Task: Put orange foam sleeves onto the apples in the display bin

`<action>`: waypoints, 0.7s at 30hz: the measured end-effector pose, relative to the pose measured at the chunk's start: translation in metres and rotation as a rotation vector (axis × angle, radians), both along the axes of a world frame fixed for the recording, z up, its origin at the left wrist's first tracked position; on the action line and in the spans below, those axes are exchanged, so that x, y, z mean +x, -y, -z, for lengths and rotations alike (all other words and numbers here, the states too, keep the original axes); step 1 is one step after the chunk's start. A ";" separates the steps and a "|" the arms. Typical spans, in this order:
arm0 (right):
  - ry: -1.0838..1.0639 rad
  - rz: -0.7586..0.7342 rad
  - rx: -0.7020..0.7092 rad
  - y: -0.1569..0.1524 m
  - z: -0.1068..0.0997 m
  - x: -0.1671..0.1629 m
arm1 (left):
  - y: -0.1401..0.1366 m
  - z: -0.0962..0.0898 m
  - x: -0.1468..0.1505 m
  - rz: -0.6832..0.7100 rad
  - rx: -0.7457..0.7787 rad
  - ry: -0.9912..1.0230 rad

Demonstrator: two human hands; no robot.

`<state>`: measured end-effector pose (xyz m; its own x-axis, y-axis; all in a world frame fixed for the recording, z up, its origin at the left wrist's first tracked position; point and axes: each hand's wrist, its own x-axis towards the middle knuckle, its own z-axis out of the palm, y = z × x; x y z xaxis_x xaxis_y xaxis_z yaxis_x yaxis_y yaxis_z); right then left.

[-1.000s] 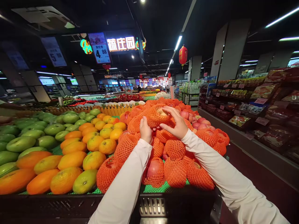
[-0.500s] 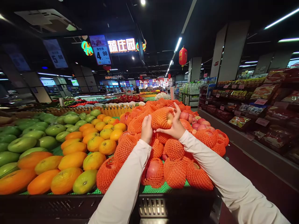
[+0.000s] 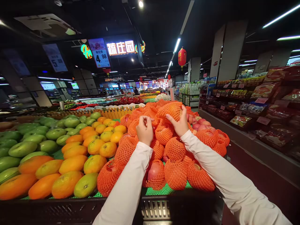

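Observation:
My right hand (image 3: 180, 125) grips an apple wrapped in orange foam net (image 3: 171, 111), held up over the far part of a heap of netted apples (image 3: 175, 150). My left hand (image 3: 144, 131) hovers just left of it, fingers curled in and holding nothing, right above the netted apples near the heap's left side. Both arms wear white sleeves. A few bare pink apples (image 3: 201, 126) show at the heap's right edge.
Oranges (image 3: 93, 162) and green apples (image 3: 22, 148) fill the display to the left. A black crate rim (image 3: 164, 207) fronts the stand. Packaged goods line shelves (image 3: 257, 103) across the aisle floor (image 3: 257, 175) on the right. A price sign (image 3: 102, 56) hangs overhead.
My left hand has let go of the netted apple and curled shut. My right hand has carried the apple a little up and to the right.

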<state>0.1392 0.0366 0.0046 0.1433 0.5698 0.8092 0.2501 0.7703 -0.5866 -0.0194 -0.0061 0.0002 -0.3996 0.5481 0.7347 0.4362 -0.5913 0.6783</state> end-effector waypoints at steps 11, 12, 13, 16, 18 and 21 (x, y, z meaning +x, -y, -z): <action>-0.488 0.428 0.138 -0.020 -0.022 0.047 | 0.002 -0.001 -0.003 -0.559 -0.195 -0.244; -0.493 0.442 0.142 -0.023 -0.023 0.051 | 0.001 0.001 -0.002 -0.561 -0.250 -0.264; -0.486 0.457 0.138 -0.026 -0.023 0.054 | -0.001 0.003 -0.002 -0.561 -0.292 -0.278; -0.430 0.548 0.102 -0.036 -0.021 0.061 | -0.005 0.007 -0.005 -0.546 -0.332 -0.273; -0.384 0.635 0.095 -0.042 -0.019 0.063 | -0.006 0.007 -0.008 -0.523 -0.278 -0.241; -0.339 0.720 0.100 -0.049 -0.017 0.066 | -0.005 0.004 -0.011 -0.506 -0.105 -0.168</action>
<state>0.2057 0.0852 0.0212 0.6955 0.1705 0.6980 0.5262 0.5407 -0.6564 -0.0305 -0.0010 -0.0033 -0.5145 0.3914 0.7629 0.7563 -0.2122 0.6189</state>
